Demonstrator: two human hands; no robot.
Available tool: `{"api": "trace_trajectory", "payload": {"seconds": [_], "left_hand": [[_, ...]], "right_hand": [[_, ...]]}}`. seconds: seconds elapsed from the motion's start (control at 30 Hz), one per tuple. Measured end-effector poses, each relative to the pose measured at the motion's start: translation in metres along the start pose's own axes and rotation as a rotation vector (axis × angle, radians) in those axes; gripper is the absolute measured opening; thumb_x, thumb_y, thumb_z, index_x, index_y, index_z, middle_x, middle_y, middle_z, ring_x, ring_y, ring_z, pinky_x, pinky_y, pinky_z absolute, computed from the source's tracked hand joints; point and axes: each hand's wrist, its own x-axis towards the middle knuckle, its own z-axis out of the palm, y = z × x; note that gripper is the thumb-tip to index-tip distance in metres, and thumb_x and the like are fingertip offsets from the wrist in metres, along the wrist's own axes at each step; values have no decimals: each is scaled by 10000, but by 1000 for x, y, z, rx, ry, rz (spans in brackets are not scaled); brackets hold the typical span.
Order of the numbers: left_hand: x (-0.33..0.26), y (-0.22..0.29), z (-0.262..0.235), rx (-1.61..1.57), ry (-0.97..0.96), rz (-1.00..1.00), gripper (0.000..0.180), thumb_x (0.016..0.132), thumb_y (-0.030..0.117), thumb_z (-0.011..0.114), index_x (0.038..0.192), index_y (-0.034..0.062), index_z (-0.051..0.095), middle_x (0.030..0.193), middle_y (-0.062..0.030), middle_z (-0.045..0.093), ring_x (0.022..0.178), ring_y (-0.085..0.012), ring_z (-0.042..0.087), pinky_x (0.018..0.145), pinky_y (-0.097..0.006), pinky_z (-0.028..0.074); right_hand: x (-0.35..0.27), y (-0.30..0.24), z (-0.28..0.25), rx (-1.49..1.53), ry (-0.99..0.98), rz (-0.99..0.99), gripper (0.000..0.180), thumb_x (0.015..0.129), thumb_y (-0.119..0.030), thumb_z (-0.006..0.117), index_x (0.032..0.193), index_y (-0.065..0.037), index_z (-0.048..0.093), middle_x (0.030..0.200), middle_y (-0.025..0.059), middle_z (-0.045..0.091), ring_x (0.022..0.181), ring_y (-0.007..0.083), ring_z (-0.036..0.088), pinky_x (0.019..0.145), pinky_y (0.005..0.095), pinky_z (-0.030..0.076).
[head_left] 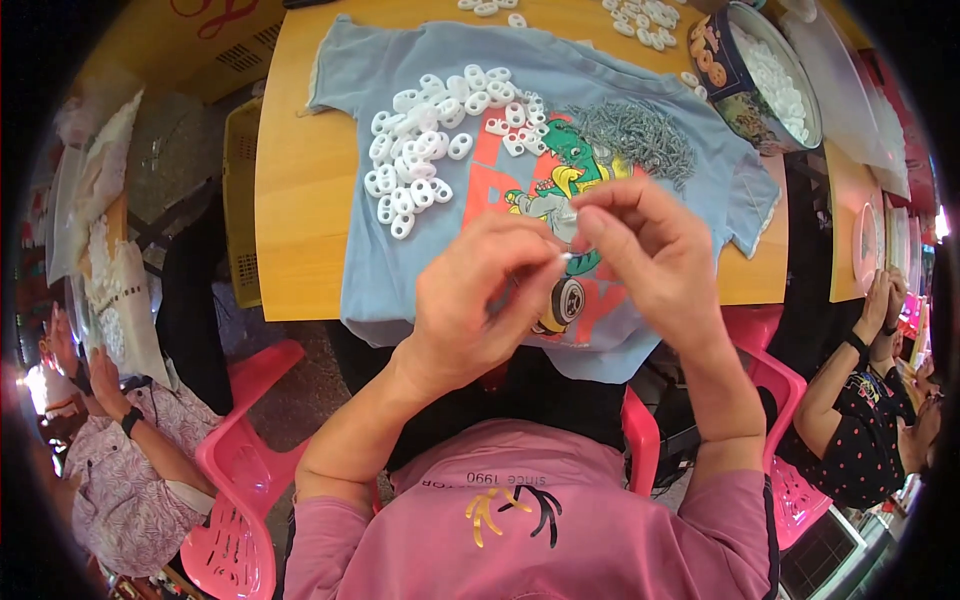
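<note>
pinching white piece [567, 257], left hand [480, 290] over blue shirt [385, 285] with red lettering [487, 180]

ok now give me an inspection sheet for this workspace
Surface: blue T-shirt spread over a wood-coloured table
Work pieces: heaped white two-holed pieces and a pile of grey metal bits, both on the shirt
Clutter: tin of white pieces, loose ones at the table's far side
Left hand: pinches a small white piece
Right hand: close beside it, grip unclear
Cables: nothing seen
Surroundings: pink chairs, yellow crate, a person on each side
</note>
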Motion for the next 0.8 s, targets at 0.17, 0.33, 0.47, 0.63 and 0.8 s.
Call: {"api": "trace_trajectory", "payload": {"seconds": [0.17,0.33,0.47,0.63,0.8], "left_hand": [[-1,1,-8,-485,124,-509,116,914,-3,629,1016,-14,575,932,-74,658,736,-83,616,621,-226,515],[4,0,-9,-657,154,-600,110,945,12,594,1040,-20,550,907,-88,661,702,-93,622,617,-223,517],[5,-3,-9,-705,172,-601,119,948,16,591,1052,-18,544,912,-91,658,702,-95,622,613,-225,515],[7,-3,-9,-723,156,-647,141,949,22,592,1075,-18,545,911,-86,656,729,-100,631,646,-225,521],[7,-4,-10,-704,142,-659,142,949,36,596,1074,-18,553,912,-83,658,735,-98,633,659,-226,524]], "right_hand": [[39,-7,-17,-703,74,-373,85,831,-15,671,915,-9,661,830,67,612,714,145,623,593,279,452],[57,-3,-22,-1004,-42,-647,88,812,-55,691,894,-33,667,878,81,614,720,257,619,612,352,475],[62,-3,-21,-1151,-146,-653,94,797,-80,692,884,-49,673,869,69,605,745,285,624,625,375,482],[73,-10,-23,-1196,-228,-671,88,791,-88,685,866,-46,665,864,72,602,745,293,623,625,381,486],[87,-11,-23,-1256,-353,-772,102,791,-94,681,866,-45,633,862,82,588,729,301,615,617,388,487]]}}
